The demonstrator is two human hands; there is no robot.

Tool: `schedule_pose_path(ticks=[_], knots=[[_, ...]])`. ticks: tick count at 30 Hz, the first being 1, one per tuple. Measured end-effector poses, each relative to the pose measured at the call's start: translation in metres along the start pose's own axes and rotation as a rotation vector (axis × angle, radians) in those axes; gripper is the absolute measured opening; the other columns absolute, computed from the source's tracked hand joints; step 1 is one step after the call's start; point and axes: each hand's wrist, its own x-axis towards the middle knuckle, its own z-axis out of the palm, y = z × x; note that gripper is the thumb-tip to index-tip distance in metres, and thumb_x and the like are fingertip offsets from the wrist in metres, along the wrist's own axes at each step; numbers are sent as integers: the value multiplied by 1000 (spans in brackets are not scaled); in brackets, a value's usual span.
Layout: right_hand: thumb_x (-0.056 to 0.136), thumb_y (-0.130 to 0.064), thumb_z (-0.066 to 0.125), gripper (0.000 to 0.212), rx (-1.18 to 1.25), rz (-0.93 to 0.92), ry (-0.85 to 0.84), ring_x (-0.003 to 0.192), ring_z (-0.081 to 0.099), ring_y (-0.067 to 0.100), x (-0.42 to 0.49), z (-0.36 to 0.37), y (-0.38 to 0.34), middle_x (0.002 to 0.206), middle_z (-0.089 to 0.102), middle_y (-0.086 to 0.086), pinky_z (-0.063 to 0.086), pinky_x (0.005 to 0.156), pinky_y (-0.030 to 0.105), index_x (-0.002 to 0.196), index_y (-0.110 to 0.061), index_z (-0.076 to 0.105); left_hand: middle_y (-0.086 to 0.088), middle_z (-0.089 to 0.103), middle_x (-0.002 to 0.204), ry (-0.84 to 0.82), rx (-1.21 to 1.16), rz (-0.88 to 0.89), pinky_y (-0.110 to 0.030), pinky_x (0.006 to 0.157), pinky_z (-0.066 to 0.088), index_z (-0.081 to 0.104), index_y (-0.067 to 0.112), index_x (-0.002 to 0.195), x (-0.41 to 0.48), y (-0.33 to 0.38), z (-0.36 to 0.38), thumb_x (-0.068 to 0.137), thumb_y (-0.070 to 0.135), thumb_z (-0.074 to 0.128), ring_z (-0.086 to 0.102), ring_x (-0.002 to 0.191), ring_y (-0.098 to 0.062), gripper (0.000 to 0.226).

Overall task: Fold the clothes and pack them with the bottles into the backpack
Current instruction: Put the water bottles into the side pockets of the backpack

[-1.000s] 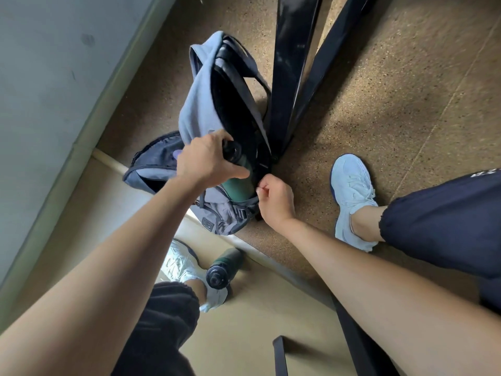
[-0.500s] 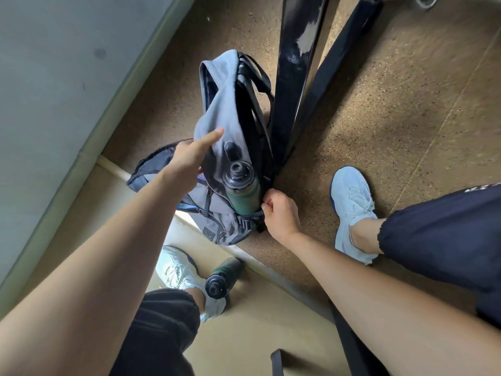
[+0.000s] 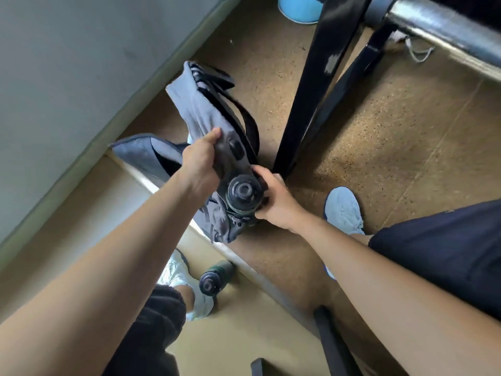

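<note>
The left hand (image 3: 202,161) is gripping the slumping grey fabric backpack (image 3: 206,115) while the right hand (image 3: 273,198) is clasping the dark-capped green bottle (image 3: 243,192) in its side pocket, which, if tilted further, risks slipping out.

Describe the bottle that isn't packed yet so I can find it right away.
Start at the grey backpack held by both hands, then drop toward the camera to the white shoe. The loose bottle lies beside it on the tan floor: dark green, black cap, and untouched, unlike the bottle in the backpack's side pocket.
</note>
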Motion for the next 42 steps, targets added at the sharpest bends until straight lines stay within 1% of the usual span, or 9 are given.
schedule_pose_path(ticks=[3, 7, 14, 19, 25, 29, 34, 39, 42], knots=[[55, -22, 89, 108, -25, -83, -38, 129, 41, 23, -10, -7, -28, 128, 32, -2, 32, 117, 35, 145, -47, 34, -17, 77, 106, -1, -168, -42, -50, 71, 64, 66, 4, 126, -15, 11, -2, 95, 29, 72, 75, 94, -33, 40], [54, -42, 90, 78, -70, -258, 203, 118, 53, 15, -18, -17, -58, 119, 51, -5, 43, 107, 30, 125, -34, 58, -17, 76, 100, -54, -259, -33, -42, 56, 61, 69, 1, 120, -36, 18, -5, 98, 28, 67, 74, 83, -31, 35], [57, -54, 90, 66, -271, 62, 466, 115, 61, 26, -1, -39, -88, 115, 72, 0, 48, 90, 33, 113, -27, 68, 3, 72, 73, -51, -186, 74, -23, 62, 52, 67, 11, 93, -46, 1, -18, 99, 22, 67, 67, 78, -11, 12], [53, -40, 96, 69, -375, -84, 211, 111, 64, 21, -15, -48, -49, 111, 71, -4, 52, 96, 41, 113, -23, 65, -6, 75, 91, -103, -200, 77, -29, 82, 59, 67, 5, 100, -53, -11, -17, 103, 16, 61, 71, 86, -17, 13], [46, -59, 89, 78, -226, 148, 425, 105, 66, 23, -5, -48, -40, 108, 72, 2, 56, 89, 40, 110, -20, 69, -11, 75, 99, -96, -205, 103, -40, 102, 56, 69, 1, 99, -58, -21, -12, 102, 15, 63, 73, 99, -22, 16], [53, -38, 96, 60, -450, -81, -16, 107, 66, 24, -16, -51, -26, 103, 69, -7, 50, 87, 33, 99, -31, 57, -11, 77, 107, -105, -183, 104, -37, 97, 58, 65, -3, 124, -60, -25, -19, 103, 15, 62, 73, 99, -20, 29], [43, -72, 82, 85, -461, 126, 312, 106, 65, 33, -8, -47, -19, 107, 71, 8, 55, 89, 45, 106, -18, 63, -17, 74, 120, -160, -95, 159, -32, 81, 62, 63, -6, 130, -62, -33, -17, 105, 14, 58, 74, 107, -24, 33], [55, -52, 90, 72, -583, 13, 77, 108, 63, 31, -11, -40, -7, 111, 65, 5, 46, 81, 32, 111, -21, 58, -13, 77, 113, -154, -60, 140, -39, 97, 59, 65, -6, 127, -63, -40, -24, 105, 14, 59, 74, 106, -23, 31], [42, -79, 78, 92, -524, 218, 192, 112, 62, 34, -6, -49, -1, 114, 68, 9, 52, 90, 40, 113, -23, 62, -8, 80, 98, -181, -69, 128, -32, 74, 64, 65, -7, 123, -66, -39, -25, 105, 14, 58, 78, 88, -17, 28]])
